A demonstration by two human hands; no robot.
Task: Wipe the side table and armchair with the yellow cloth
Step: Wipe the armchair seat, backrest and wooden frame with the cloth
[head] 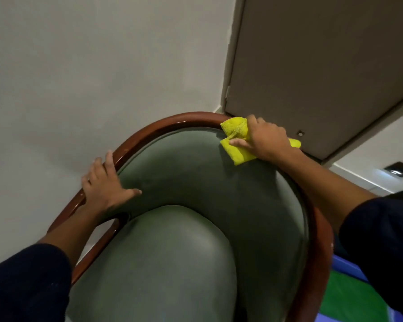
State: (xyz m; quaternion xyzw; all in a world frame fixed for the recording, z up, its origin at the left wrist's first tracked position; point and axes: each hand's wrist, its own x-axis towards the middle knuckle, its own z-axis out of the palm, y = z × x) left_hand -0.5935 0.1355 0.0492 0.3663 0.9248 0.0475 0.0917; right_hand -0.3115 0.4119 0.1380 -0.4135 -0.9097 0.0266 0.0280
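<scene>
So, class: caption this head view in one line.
Right hand wipes armchair rim with yellow cloth; left hand steadies it.

1. Yellow cloth (236, 145): middle hidden under right hand (266, 140).
2. Armchair (196, 182): seat front cut by bottom edge; right rim partly behind right arm.
3. Dark thing (399, 169) right of armchair: too small/blurry to tell.

The person is wearing dark navy sleeves on both arms, and these are ending at the middle of the forearms. The left hand (105, 182) and right hand (264, 139) are showing no gloves.
</scene>
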